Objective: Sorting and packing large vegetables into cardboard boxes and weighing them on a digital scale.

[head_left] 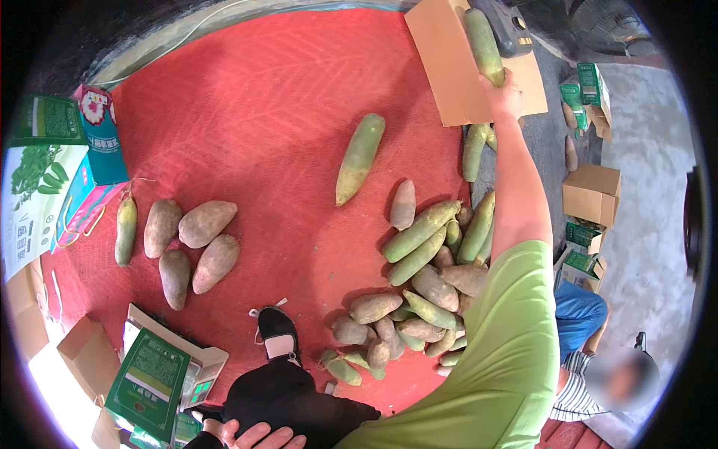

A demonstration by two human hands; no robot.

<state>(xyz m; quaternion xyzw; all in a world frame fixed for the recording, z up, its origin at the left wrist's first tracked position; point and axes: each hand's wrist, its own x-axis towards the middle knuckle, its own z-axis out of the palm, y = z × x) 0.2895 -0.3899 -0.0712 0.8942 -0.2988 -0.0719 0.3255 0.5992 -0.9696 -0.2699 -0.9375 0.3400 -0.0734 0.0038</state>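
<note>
While the right hand (pixel 502 97) reaches out at the upper right, its grip is closed around the lower end of a long green radish (pixel 485 46), which stretches away from the fingers over a brown cardboard sheet (pixel 440 71). Whether the radish rests on the sheet or is held above it cannot be told. Just beside it, to the right: one black device (pixel 514 31) with a knob.

Left hand (pixel 262 434): at the lower edge, near the black trousers (pixel 288 396); grip loosely spread, nothing visible in it.

Floor covering: one red carpet (pixel 277 97). On it, near the centre, one loose green radish (pixel 360 159), lying aslant, well apart from the rest. Left of centre, four brown tubers (pixel 208 223) in a close group, with one smaller green radish (pixel 127 233) just to their left. Right of centre, a mixed heap (pixel 420 230) of green radishes and brown tubers, partly hidden by the green sleeve (pixel 490 337) of the right arm.

Packaging: one green printed carton (pixel 148 382), lower left; one teal box (pixel 105 161), left; one brown carton (pixel 589 193) near the right wall.

Also present: another person in blue jeans (pixel 580 314) and a striped top, at the lower right.
</note>
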